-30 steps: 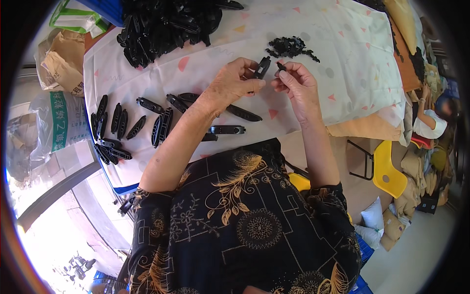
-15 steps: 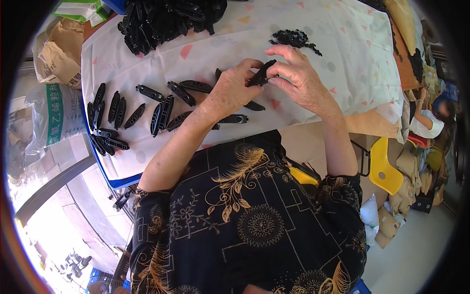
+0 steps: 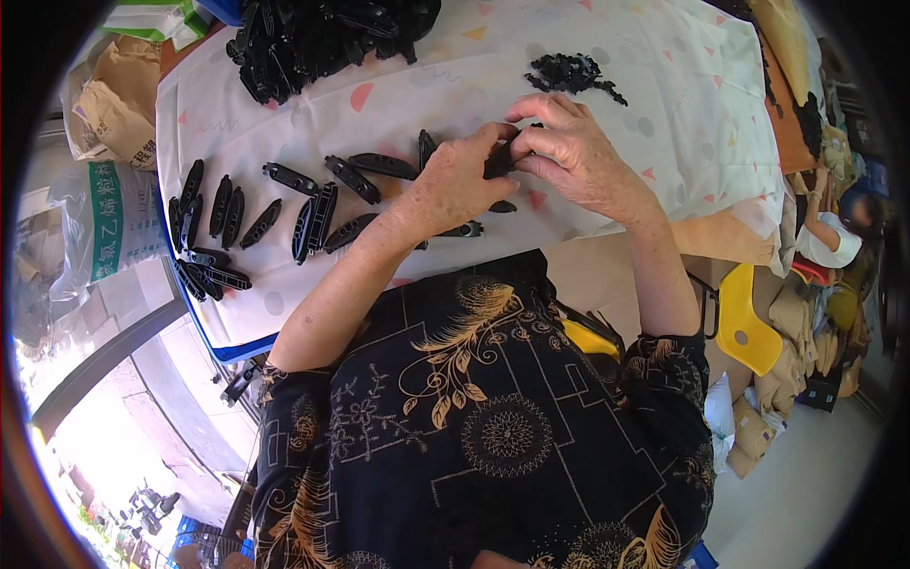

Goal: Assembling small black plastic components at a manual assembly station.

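Both my hands meet above the cloth-covered table, around an elongated black plastic part. My left hand is closed on it, fingers and thumb gripping its left side. From the right, my right hand pinches at the part's other end; the fingertips hide much of it. Several matching black plastic pieces lie scattered to the left of my hands and partly under my left forearm. Just beyond my right hand is a small heap of tiny black pieces.
A large pile of black parts sits at the table's far side. The patterned white tablecloth covers the table. Sacks and a brown paper bag stand at the left. A yellow chair is at the right, with another person beyond.
The black part has turned and sunk deeper between my hands, so less of it shows. My right hand has lowered slightly, its fingers curled closer to the left hand.
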The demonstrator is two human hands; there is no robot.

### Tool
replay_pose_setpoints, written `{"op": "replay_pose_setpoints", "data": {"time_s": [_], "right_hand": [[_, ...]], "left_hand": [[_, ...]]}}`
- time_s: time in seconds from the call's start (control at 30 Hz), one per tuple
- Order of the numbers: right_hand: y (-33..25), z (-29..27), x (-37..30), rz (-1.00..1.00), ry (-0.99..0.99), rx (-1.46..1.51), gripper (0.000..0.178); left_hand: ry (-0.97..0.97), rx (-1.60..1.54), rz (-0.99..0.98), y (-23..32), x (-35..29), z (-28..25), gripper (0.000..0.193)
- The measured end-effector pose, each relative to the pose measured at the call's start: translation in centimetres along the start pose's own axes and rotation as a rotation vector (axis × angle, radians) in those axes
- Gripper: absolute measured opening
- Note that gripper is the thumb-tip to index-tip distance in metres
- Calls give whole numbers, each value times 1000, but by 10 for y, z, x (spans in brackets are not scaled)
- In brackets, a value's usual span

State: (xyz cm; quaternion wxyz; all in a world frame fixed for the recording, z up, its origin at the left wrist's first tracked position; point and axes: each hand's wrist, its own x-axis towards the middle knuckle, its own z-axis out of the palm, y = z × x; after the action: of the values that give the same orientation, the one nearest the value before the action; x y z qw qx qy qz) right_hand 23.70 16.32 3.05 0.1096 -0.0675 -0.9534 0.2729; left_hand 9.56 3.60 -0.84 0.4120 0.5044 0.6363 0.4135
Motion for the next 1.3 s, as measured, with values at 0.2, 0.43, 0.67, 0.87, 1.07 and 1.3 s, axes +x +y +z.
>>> {"op": "replay_pose_setpoints", "data": {"time_s": [0.2, 0.43, 0.67, 0.87, 1.07, 1.3], "right_hand": [[-1, 12, 2, 127, 123, 30, 27], [-8, 51, -4, 536, 372, 1371, 33], [-7, 59, -8, 562, 298, 1274, 26], [-7, 58, -8, 584, 394, 1246, 20], [32, 18, -22, 470, 201, 1291, 14], [76, 5, -5, 300, 345, -301, 25]], "left_hand": [[12, -283, -95, -16, 2, 5, 39], [155, -616, -36, -11, 3, 13, 48], [50, -512, 43, -13, 3, 13, 64], [-51, -520, -54, -9, 11, 11, 64], [-53, -220, 33, 11, 14, -3, 35], [-274, 522, 281, 27, 20, 1, 27]]}}
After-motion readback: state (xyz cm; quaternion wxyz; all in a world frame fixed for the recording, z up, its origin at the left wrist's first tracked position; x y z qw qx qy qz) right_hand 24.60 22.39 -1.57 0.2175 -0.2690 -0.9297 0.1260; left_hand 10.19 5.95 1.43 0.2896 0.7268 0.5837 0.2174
